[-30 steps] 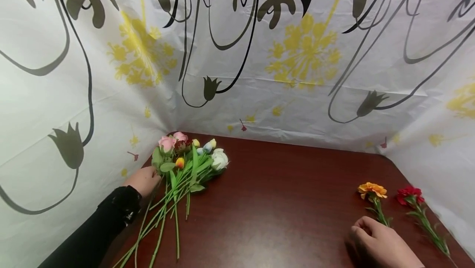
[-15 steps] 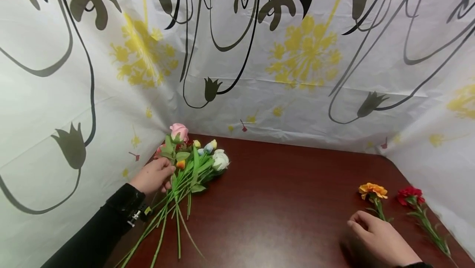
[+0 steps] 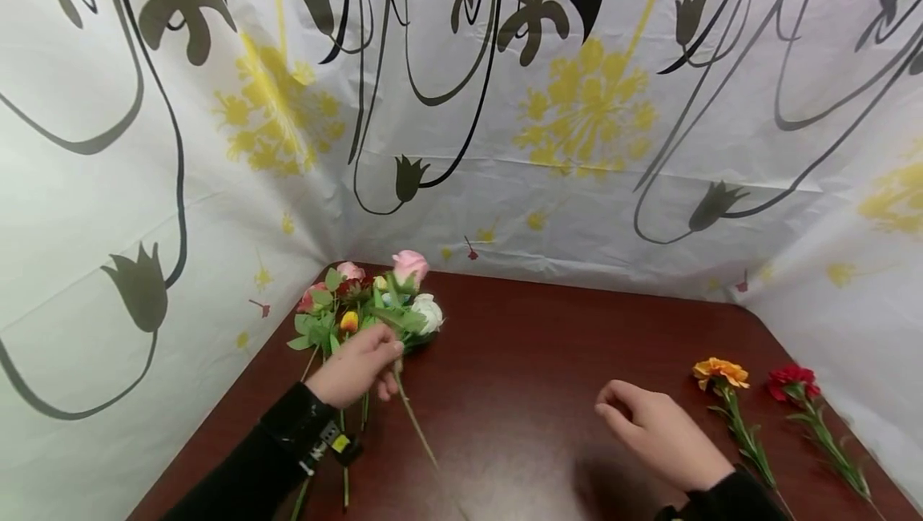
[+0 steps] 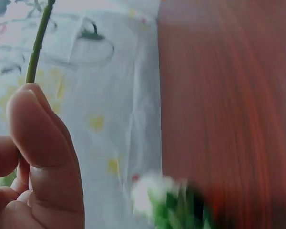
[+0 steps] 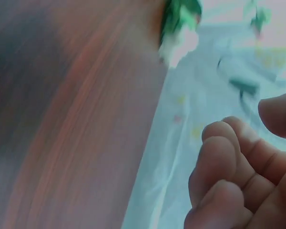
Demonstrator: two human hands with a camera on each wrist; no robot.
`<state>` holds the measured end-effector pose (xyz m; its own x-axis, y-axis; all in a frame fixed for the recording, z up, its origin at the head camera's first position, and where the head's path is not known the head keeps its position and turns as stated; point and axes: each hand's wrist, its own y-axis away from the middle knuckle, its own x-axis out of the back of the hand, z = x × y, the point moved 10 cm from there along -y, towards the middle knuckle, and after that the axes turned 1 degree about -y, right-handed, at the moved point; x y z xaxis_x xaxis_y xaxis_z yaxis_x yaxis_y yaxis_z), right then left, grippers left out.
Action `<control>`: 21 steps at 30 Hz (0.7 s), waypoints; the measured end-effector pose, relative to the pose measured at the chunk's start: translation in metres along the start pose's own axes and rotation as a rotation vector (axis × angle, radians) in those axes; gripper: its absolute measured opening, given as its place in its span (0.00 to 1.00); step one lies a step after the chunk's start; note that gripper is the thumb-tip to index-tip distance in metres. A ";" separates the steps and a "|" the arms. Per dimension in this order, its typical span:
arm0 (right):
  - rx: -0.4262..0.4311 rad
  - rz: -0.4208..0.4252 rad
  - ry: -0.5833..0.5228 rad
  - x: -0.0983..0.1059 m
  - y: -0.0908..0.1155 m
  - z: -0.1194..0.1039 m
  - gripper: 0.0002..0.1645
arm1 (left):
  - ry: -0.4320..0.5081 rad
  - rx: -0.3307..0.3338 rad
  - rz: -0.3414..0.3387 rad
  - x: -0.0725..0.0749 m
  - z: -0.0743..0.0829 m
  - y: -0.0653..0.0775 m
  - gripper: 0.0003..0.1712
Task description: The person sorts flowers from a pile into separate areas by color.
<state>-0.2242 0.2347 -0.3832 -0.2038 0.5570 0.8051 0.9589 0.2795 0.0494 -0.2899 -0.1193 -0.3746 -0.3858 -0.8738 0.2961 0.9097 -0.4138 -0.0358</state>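
Observation:
Between the thumb and fingers of my left hand (image 3: 356,365) a pink rose (image 3: 409,266) is pinched by its stem, bloom up over the pile and stem slanting down to the right. The left wrist view shows the green stem (image 4: 38,47) rising past the thumb. Behind that hand lie several flowers, among them a white flower (image 3: 427,313) and an orange-yellow tulip (image 3: 349,321); their stems are partly hidden by the arm. My right hand (image 3: 656,429) hovers above the table with loosely curled fingers (image 5: 219,162), holding nothing.
To the right of the right hand lie an orange flower (image 3: 721,373) and a red flower (image 3: 793,382), stems toward the near right corner. A patterned white sheet (image 3: 461,128) hangs around the back and sides of the dark red table (image 3: 519,361).
My left hand has lifted the pink rose from the pile's left side and carried it right, across the other flowers. My right hand has moved left, away from the orange flower.

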 end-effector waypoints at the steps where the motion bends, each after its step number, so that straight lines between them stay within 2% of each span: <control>1: 0.032 -0.008 0.000 -0.005 -0.003 -0.011 0.14 | 0.014 -0.007 -0.006 -0.010 0.002 -0.002 0.11; 6: 0.186 -0.096 -0.036 -0.034 -0.013 -0.062 0.18 | 0.066 -0.018 -0.046 -0.058 0.005 -0.011 0.11; 9: 0.220 -0.147 -0.065 -0.052 -0.016 -0.081 0.19 | 0.122 0.001 -0.079 -0.083 0.003 -0.017 0.10; 13: 0.234 -0.184 -0.071 -0.070 -0.018 -0.093 0.17 | 0.224 0.031 -0.146 -0.112 0.001 -0.022 0.11; 17: 0.257 -0.188 -0.080 -0.077 -0.017 -0.097 0.11 | 0.285 0.047 -0.179 -0.129 -0.001 -0.024 0.10; 21: 0.259 -0.202 -0.127 -0.078 -0.016 -0.096 0.14 | 0.306 0.049 -0.165 -0.134 -0.002 -0.026 0.08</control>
<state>-0.2051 0.1116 -0.3905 -0.4228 0.5587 0.7136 0.8182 0.5738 0.0355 -0.2625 0.0079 -0.4151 -0.5497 -0.8354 -0.0062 0.8347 -0.5495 0.0366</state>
